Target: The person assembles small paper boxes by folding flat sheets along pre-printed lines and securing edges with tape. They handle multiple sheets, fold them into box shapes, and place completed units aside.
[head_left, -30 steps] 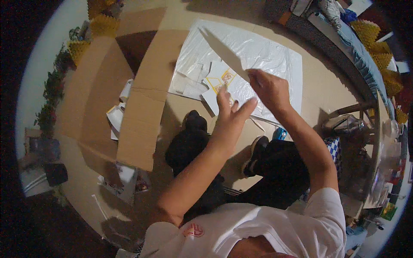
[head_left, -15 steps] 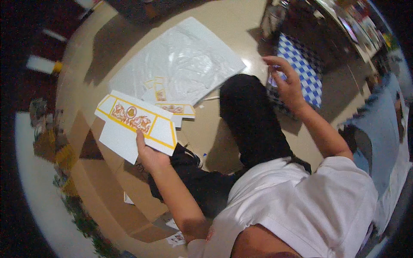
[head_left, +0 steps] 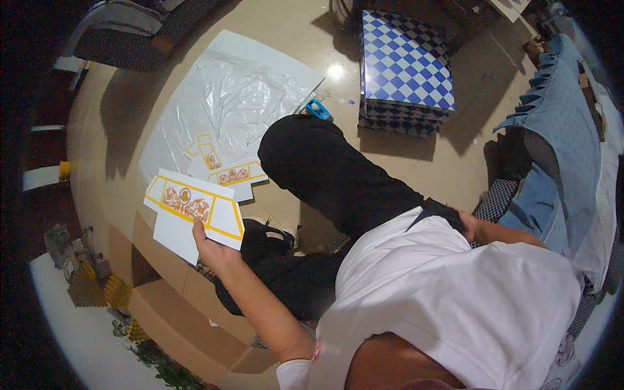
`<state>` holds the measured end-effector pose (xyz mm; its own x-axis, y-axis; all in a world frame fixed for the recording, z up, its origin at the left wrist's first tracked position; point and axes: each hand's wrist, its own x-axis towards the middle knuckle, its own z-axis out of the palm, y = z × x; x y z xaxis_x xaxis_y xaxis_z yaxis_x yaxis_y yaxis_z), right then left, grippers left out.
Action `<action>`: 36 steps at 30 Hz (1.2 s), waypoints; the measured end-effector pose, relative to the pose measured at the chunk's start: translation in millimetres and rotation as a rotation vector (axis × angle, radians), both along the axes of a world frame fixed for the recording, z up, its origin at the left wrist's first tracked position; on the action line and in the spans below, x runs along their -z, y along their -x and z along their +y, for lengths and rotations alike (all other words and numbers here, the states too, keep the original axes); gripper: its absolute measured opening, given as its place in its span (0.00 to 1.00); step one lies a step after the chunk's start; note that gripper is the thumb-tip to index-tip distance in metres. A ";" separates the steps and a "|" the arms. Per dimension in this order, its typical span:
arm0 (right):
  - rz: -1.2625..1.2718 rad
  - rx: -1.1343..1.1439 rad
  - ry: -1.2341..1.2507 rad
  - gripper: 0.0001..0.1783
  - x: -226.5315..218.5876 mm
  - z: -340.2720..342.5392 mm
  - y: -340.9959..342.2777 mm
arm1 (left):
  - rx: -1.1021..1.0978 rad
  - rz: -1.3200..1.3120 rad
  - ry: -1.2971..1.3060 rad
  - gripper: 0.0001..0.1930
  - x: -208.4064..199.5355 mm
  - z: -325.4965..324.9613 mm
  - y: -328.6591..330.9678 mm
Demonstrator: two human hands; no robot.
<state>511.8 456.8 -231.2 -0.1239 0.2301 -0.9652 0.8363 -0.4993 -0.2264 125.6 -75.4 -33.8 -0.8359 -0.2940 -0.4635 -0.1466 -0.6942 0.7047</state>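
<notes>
In my left hand point(head_left: 218, 252) is a flat white cardboard piece point(head_left: 170, 227) with yellow borders and an orange-brown ornamental print. My thumb lies on its front and the fingers go behind it. Just beyond it, smaller printed cardboard pieces point(head_left: 234, 175) of the same style rest on a large white sheet wrapped in clear plastic point(head_left: 244, 84). Down at my right hip, my right hand point(head_left: 467, 224) is beside my dark trousers, with its fingers mostly hidden.
A stack with a blue-and-white checkered top point(head_left: 406, 65) stands on the floor at the far right. Past my knee lies a blue-handled object point(head_left: 317, 109). An open brown cardboard box point(head_left: 175, 312) is at my left. Light blue cloth point(head_left: 552, 123) hangs at the right.
My right hand has dropped from near the checkered stack back to my right hip. The view has swung right, and my left hand still holds the cardboard piece.
</notes>
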 end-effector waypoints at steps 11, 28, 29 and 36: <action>0.184 0.214 0.133 0.30 -47.8 -33.4 28.5 | 0.037 -0.035 0.017 0.23 -6.0 9.7 1.8; 0.308 0.427 0.219 0.34 -116.7 -61.5 60.5 | 0.121 -0.176 0.018 0.23 4.3 -14.2 9.3; 0.308 0.448 0.222 0.34 -123.2 -68.1 60.9 | 0.121 -0.201 0.036 0.23 5.1 -16.2 11.3; 0.320 0.534 0.284 0.36 -153.4 -65.4 81.6 | 0.173 -0.328 0.165 0.22 -9.0 -21.6 13.8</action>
